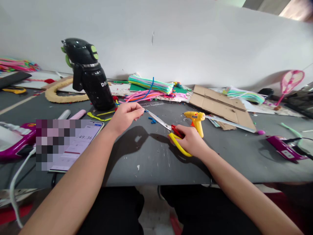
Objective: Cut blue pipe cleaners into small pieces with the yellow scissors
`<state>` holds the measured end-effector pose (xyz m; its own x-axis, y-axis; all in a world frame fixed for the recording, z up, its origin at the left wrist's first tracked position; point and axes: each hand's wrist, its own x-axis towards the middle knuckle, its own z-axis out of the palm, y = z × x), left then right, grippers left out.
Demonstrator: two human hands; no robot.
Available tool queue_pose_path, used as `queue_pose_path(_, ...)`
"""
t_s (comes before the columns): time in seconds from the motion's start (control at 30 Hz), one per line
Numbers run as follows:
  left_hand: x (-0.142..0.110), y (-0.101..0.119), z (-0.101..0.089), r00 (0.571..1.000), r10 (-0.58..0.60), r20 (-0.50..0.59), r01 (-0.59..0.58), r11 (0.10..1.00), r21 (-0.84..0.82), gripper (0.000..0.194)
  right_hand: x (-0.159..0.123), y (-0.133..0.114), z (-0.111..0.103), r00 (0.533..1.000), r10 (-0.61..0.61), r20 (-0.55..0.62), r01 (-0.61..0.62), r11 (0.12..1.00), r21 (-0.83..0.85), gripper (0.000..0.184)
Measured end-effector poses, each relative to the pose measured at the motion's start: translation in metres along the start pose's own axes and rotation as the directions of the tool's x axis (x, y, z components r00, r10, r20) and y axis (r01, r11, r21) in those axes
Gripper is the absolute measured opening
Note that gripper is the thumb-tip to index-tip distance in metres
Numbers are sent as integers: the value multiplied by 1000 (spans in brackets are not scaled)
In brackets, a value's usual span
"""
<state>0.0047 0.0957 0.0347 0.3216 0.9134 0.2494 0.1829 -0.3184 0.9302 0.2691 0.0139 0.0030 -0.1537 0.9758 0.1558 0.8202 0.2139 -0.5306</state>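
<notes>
My right hand grips a pair of scissors with yellow and red handles, the blades pointing up and left. The blade tips meet the fingertips of my left hand. Its fingers are pinched together, and a speck of blue shows by the tips; what they hold is too small to make out. Beneath the blades, several short blue snippets lie on the grey table. A yellow glue gun with a long clear glue stick rests just beyond my right hand.
A black bottle stands behind my left forearm, near a phone. Bundles of pipe cleaners lie at the back by the wall. Flattened cardboard is at back right. A purple device with a cord sits on the right.
</notes>
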Motion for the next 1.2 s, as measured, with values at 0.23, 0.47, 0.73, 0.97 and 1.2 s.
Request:
queue_pose_path(0.23, 1, -1, 1, 1000, 5, -1, -5, 1000, -4, 21, 0, 1, 1, 1000, -5, -6, 5, 1000, 9, 36)
queue_pose_path(0.47, 0, -2, 0, 1000, 9, -15, -10, 999, -43, 21, 0, 2, 1, 1000, 2, -9, -2, 1000, 12, 37)
queue_pose_path(0.73, 0, -2, -1, 1000, 12, -16, -13, 999, -50, 21, 0, 3, 2, 1000, 2, -14, -2, 1000, 27, 40)
queue_pose_path(0.97, 0, -2, -1, 1000, 14, 6, -14, 999, -30, 23, -2, 1, 3, 999, -28, -16, 29, 999, 36, 45)
queue_pose_path(1.2, 0, -1, 0, 1000, 21, 10, -20, 1000, -21, 25, -2, 0, 1, 999, -45, -10, 45, 999, -14, 45)
